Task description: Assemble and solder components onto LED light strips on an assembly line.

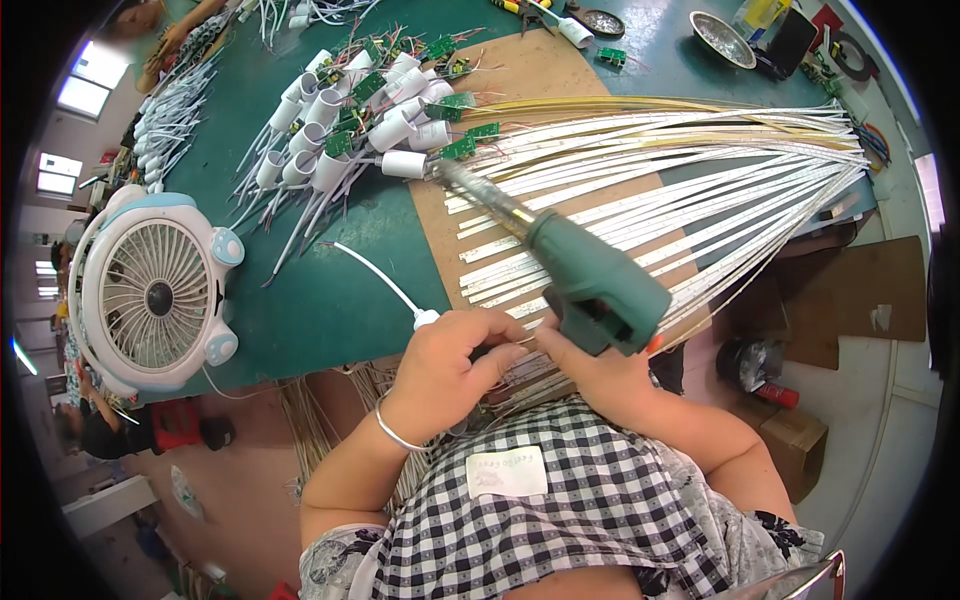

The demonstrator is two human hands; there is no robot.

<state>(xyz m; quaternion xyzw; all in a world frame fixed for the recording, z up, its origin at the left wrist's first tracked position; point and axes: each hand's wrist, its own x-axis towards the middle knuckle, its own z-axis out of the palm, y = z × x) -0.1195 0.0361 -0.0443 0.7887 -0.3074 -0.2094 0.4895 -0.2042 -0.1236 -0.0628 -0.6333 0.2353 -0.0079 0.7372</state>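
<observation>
My left hand (450,365), a bangle at its wrist, is closed with thumb and forefinger bent together. A white cable (385,280) with a white collar comes out beyond its knuckles, its bared end toward the fan. Close beside it, my right hand (610,380) has its fingers brought together, their tips almost meeting the left ones. Whatever is between the fingertips is too small to make out. A green gun-shaped tool (605,275) with a long metal barrel covers part of the right hand; whether that hand grips it is hidden. White strips (600,210) fan out beyond my hands.
White sleeves (405,165) with green circuit boards and cables are heaped at the far left of the green table (380,235). A fan (160,295) stands at the left edge. Brown board (440,250) lies under the strips. Far right is a metal dish (722,40); cardboard boxes (790,440) sit below.
</observation>
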